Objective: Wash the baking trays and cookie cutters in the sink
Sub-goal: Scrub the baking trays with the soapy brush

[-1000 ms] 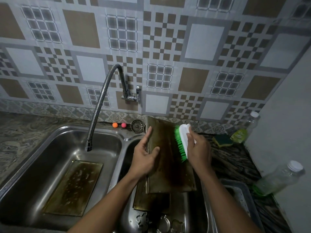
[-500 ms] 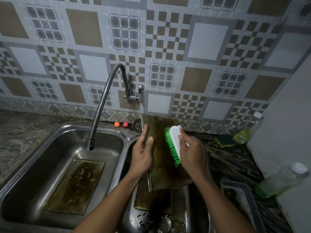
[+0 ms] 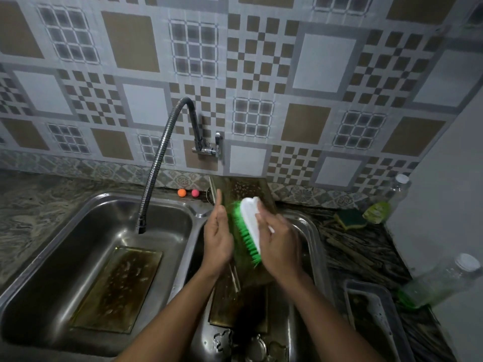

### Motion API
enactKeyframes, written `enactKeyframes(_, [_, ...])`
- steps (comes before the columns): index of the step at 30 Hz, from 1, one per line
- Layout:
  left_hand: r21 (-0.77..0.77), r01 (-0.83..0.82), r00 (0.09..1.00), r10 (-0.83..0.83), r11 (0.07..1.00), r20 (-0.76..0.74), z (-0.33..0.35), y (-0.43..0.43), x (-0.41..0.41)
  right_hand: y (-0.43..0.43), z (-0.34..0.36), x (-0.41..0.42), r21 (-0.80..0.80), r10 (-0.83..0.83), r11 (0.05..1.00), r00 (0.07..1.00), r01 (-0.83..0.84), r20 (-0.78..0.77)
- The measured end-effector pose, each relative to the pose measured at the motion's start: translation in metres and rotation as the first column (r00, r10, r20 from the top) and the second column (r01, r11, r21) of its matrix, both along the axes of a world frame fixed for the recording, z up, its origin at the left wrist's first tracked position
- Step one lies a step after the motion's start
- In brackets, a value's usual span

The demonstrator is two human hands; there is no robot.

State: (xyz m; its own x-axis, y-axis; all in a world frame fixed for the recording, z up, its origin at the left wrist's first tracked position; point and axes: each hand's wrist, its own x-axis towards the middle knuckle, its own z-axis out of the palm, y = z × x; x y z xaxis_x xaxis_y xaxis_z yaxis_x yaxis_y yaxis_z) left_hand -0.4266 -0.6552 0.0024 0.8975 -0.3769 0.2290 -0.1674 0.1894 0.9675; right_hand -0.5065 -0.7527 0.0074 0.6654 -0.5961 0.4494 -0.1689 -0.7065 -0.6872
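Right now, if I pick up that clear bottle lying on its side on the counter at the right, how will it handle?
The clear bottle looks like thin plastic and mostly empty, so probably light and squashy. It is round and lying tilted, so a nudge would likely roll it. The counter around it looks wet, so it may be slippery.

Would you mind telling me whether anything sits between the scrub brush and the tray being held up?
Nothing visible: the right hand presses the brush bristles straight onto the tray, which the left hand steadies at its left edge.
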Motion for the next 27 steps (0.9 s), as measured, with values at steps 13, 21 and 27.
enactKeyframes(13, [0.017, -0.175, 0.984, 0.175, 0.984, -0.034, -0.004, -0.002, 0.009, 0.008, -0.036, -0.035, -0.020, 0.016, 1.000, 0.997, -0.015, 0.080])
enactKeyframes(21, [0.019, -0.125, 0.992, 0.125, 0.992, 0.005, -0.001, -0.014, 0.002, 0.006, -0.029, -0.026, 0.050, -0.055, 0.998, 0.992, 0.050, 0.116])
enactKeyframes(27, [0.005, -0.181, 0.983, 0.181, 0.983, -0.008, -0.001, 0.000, 0.015, -0.010, -0.054, -0.053, 0.049, -0.059, 0.997, 0.994, 0.055, 0.092])
